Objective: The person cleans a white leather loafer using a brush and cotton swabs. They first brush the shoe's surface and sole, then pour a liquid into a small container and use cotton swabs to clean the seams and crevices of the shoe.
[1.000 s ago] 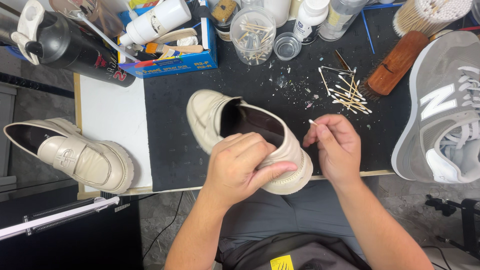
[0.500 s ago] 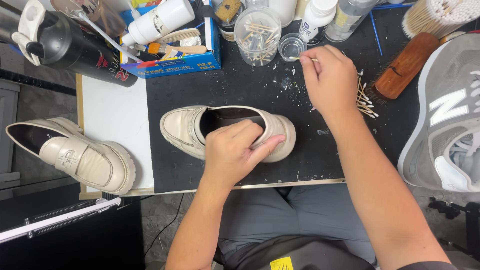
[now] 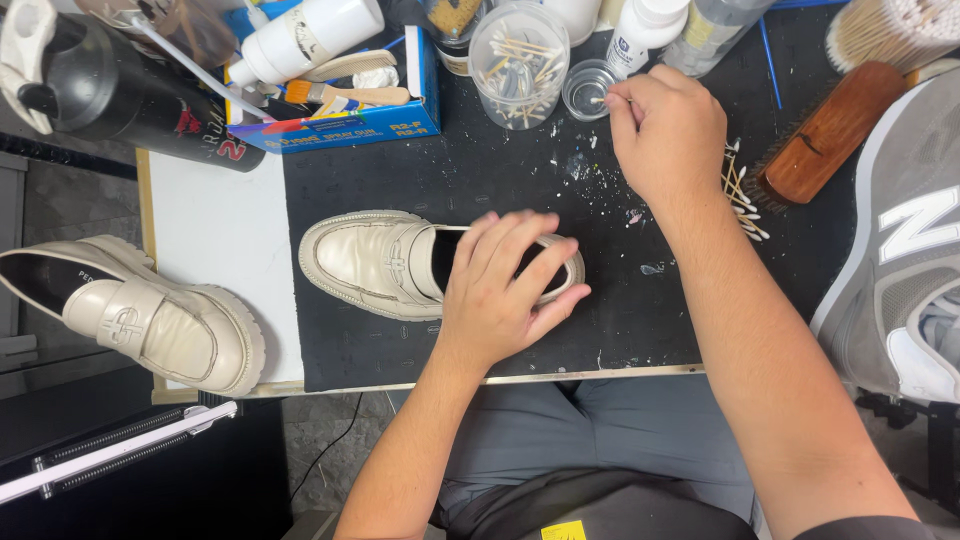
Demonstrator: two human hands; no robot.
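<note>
The left hand (image 3: 505, 290) covers the heel end of the cream loafer (image 3: 385, 262) on the black mat (image 3: 400, 190). The right hand (image 3: 668, 125) hides most of the cotton swab (image 3: 600, 99). The grey sneaker (image 3: 905, 270) and the jar of swabs (image 3: 885, 30) run off the picture's edge.

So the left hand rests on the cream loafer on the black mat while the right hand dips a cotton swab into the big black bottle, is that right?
Not quite: in the head view the right hand holds the cotton swab at the small clear cup, not the black bottle. The left hand does rest on the cream loafer on the black mat.
</note>
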